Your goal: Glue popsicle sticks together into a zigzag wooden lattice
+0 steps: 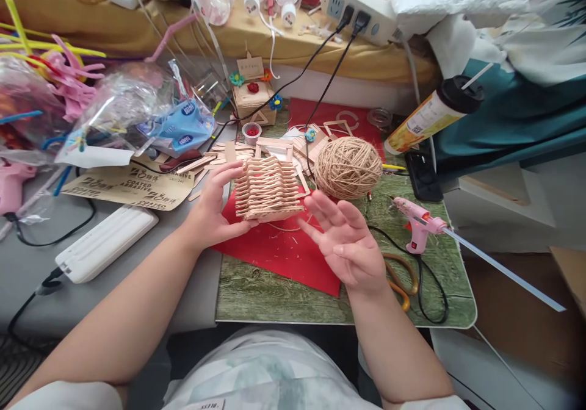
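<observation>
A basket-like block of stacked wooden craft sticks (268,189) is held up over a red sheet (284,257). My left hand (217,205) grips its left side, with the thumb along the bottom edge and the fingers at the upper left. To the right of the block, my right hand (345,239) is turned palm up with its fingers spread and nothing in it. Its index fingertip is close to the block's lower right corner; whether they touch I cannot tell. Behind my right hand lies a ball of twine (348,167).
A pink glue gun (419,222) lies at the right beside orange-handled scissors (398,282) and a black phone (423,175). Behind the block are loose sticks (233,152) and a small wooden box (256,102). A tilted drink cup (433,117) stands back right; a white case (107,242) lies left.
</observation>
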A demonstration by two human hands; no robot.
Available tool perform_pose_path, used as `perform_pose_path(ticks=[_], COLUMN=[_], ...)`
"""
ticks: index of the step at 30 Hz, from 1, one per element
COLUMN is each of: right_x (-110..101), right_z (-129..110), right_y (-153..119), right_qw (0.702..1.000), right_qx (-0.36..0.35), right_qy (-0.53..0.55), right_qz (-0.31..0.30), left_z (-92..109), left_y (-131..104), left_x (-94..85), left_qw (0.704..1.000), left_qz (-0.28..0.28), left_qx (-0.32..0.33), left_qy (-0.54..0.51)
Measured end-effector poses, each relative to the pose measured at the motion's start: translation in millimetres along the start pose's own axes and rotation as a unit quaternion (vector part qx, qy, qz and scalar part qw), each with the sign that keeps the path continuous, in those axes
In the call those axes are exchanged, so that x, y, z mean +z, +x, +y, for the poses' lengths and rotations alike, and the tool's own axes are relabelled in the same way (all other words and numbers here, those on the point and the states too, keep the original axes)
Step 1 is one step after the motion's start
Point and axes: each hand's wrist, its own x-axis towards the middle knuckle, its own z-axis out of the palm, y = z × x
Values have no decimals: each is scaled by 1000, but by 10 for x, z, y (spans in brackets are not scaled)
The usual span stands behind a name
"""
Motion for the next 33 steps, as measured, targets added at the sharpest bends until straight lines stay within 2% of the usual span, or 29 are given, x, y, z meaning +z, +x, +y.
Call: perform_pose_path(ticks=[3, 6, 8, 10, 12, 15, 17, 20, 22, 26, 30, 33], right_x=[-47, -55, -15, 43, 88, 108, 109, 136, 169, 223, 263, 295], right_z=[-41, -35, 2, 58, 118, 197, 238, 279, 295, 309, 312, 312], right_y=[-46, -45, -34, -29, -27, -13, 8, 41, 56, 57, 37, 31], right_qw=[998, 997, 997, 988, 958, 879, 841, 807, 800, 811, 816, 803], right_qx=[29, 20, -8, -44, -97, -198, -239, -254, -251, -250, -260, -277], right_qy=[54, 43, -9, -117, -265, -432, -484, -532, -543, -528, -515, -528], right_qz=[22, 53, 79, 95, 59, -23, -29, -35, -45, -37, -30, -32], left_z=[6, 8, 9, 18, 36, 72, 90, 95, 93, 151, 312, 413], left_y=[1, 0, -1, 0, 2, 11, 16, 18, 16, 17, 18, 4], left_x=[-3, -7, -9, -11, -14, -26, -35, -47, -57, -94, -130, -122], left_qw=[1000, 1000, 1000, 1000, 1000, 1000, 1000, 1000, 1000, 999, 988, 981], left_qz=[4, 2, 0, 1, -2, -6, -8, -11, -13, 4, 59, 32], left_qx=[-4, 0, 3, 3, 1, 1, 6, 14, 13, 26, 105, 144], left_qy=[-6, -9, -9, -7, -3, 6, 12, 20, 18, 29, 100, 128])
